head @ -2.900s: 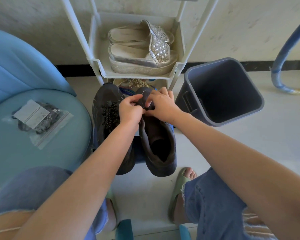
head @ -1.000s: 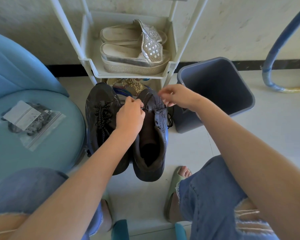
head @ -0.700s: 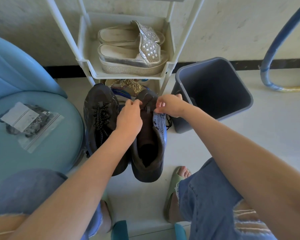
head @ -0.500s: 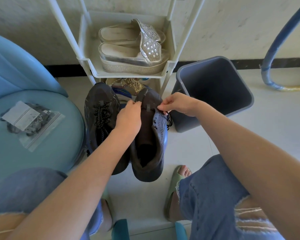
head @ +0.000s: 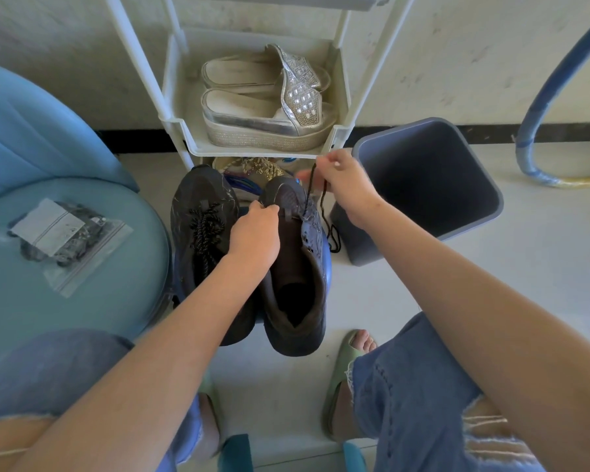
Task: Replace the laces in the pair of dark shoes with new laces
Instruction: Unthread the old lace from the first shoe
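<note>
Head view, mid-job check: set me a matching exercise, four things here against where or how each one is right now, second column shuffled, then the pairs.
1. dark mesh shoe on the left
2. dark mesh shoe on the right
3. clear plastic zip bag with dark contents
4. silver platform sandals

A. on the white rack shelf
B. held by the left hand, black lace pinched by the right hand
C. laced up
D. lying on the blue round seat

Pairs: 1-C, 2-B, 3-D, 4-A

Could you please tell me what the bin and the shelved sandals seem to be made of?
Bin: probably moulded plastic, matte grey-blue, smooth thin walls. Sandals: glossy silver synthetic-looking straps set with shiny studs; woven-textured platform soles, possibly jute or imitation.
</note>
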Motion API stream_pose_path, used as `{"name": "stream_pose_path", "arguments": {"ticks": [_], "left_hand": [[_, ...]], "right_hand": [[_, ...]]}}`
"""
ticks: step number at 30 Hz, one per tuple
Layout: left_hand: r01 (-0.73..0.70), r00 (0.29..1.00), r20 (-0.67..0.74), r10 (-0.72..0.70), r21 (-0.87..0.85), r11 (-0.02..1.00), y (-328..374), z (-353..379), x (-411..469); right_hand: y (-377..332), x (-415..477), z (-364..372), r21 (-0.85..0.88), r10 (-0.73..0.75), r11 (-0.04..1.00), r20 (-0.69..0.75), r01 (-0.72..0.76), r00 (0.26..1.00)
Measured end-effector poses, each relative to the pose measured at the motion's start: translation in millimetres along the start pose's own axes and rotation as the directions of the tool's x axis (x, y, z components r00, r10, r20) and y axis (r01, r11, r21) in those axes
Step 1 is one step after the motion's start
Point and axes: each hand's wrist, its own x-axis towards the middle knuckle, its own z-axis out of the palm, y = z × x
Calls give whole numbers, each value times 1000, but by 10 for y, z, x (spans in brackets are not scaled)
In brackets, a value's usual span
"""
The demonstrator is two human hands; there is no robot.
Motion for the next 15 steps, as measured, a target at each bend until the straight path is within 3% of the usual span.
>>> {"name": "stream_pose_path", "arguments": {"ticks": [2, 4, 6, 7, 9, 11, 13, 15], "left_hand": [[-15, 1000, -13, 16, 25, 1000, -7, 8, -11], [-24, 1000, -3, 24, 76, 997, -8, 11, -23], [-12, 1000, 19, 10, 125, 992, 8, 14, -29], [8, 1000, 28, -12, 130, 991, 20, 19, -35], [56, 997, 45, -59, 71, 996, 43, 8, -30], [35, 999, 28, -34, -7, 999, 69, -44, -6], [-95, 995, -11, 94, -79, 992, 120, -121, 26], [-227, 969, 17, 248, -344, 911, 195, -201, 2]], "right_hand": [[-12, -23, 37, 68, 14, 997, 62, -18, 998], [-86, 18, -14, 151, 5, 988, -151, 18, 988], [-185, 67, -199, 22, -103, 992, -423, 124, 900], [-218, 77, -295, -14, -141, 988, -462, 152, 875], [-258, 31, -357, 120, -101, 980, -373, 156, 922], [-347, -70, -228, 410, -66, 904, -143, 120, 988], [-515, -159, -9, 656, -153, 752, 79, 64, 985], [-708, -215, 134, 781, -251, 624, 181, 16, 951]]}}
